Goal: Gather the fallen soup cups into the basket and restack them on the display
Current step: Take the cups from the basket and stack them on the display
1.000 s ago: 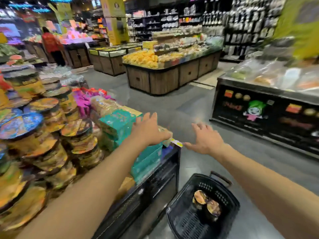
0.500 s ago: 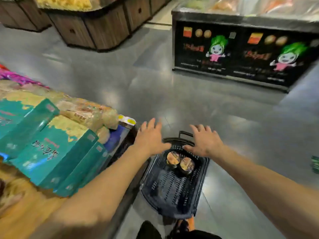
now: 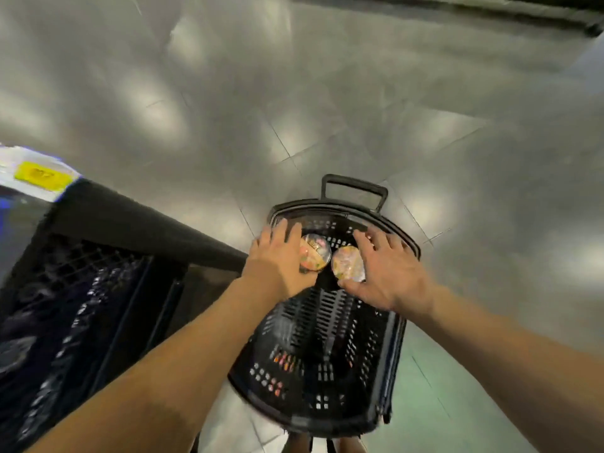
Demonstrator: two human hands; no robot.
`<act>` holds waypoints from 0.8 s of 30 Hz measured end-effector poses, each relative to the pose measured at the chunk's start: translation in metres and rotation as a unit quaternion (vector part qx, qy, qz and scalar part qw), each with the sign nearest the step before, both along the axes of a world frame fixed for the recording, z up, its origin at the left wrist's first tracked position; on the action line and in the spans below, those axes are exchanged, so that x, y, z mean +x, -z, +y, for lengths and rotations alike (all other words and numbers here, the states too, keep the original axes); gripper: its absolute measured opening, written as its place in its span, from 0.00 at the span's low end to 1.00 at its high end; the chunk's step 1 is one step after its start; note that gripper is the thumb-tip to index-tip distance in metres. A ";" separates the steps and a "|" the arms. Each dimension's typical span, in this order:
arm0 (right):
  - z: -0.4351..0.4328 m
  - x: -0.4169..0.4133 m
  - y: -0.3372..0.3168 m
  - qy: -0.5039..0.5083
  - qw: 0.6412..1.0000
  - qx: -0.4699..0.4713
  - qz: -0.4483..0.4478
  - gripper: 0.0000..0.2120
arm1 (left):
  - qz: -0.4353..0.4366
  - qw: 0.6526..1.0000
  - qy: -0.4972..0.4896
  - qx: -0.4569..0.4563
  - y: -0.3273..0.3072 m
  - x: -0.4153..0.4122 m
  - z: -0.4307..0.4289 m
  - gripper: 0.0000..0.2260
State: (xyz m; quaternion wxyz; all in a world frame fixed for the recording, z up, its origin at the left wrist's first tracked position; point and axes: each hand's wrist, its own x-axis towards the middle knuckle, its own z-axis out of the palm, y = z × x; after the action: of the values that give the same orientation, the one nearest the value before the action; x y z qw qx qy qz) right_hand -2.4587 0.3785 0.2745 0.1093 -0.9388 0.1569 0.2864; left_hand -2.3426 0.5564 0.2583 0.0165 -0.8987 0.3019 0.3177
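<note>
We count two round cups with glossy printed lids, the left cup (image 3: pixel 315 253) and the right cup (image 3: pixel 348 264), just beside each other at the far end of one black plastic basket (image 3: pixel 327 325) with slotted walls. It stands on the polished grey tile floor (image 3: pixel 327 93). Both our hands are wide, fingers spread. The left hand (image 3: pixel 277 261) overlaps the left cup's edge, and the right hand (image 3: pixel 389 276) has its thumb at the right cup's near rim. One black grille-fronted bench (image 3: pixel 130 217) stands at left.

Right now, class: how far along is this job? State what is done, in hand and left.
Done: two soup cups, left cup and right cup, sit in the basket. In hand: left hand and right hand spread open over them, neither plainly gripping. Left: restacking both on the display.
</note>
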 end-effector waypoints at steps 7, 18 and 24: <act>0.002 0.002 0.144 0.024 0.998 0.015 0.055 0.50 | 0.006 0.998 0.053 0.018 0.144 0.019 -0.020 0.50; -0.007 0.015 0.279 0.066 0.997 0.003 0.041 0.52 | 0.002 0.999 0.043 -0.014 0.282 0.014 -0.049 0.51; -0.001 0.020 0.300 0.065 0.997 -0.014 0.033 0.53 | 0.000 1.000 -0.008 -0.024 0.300 0.014 -0.058 0.53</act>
State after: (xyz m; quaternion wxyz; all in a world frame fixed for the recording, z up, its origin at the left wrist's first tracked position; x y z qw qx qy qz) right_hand -2.4386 0.3773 -0.0254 0.1096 -0.9180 0.2252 0.3075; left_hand -2.3283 0.4985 -0.0413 -0.0075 -0.9011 0.3022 0.3107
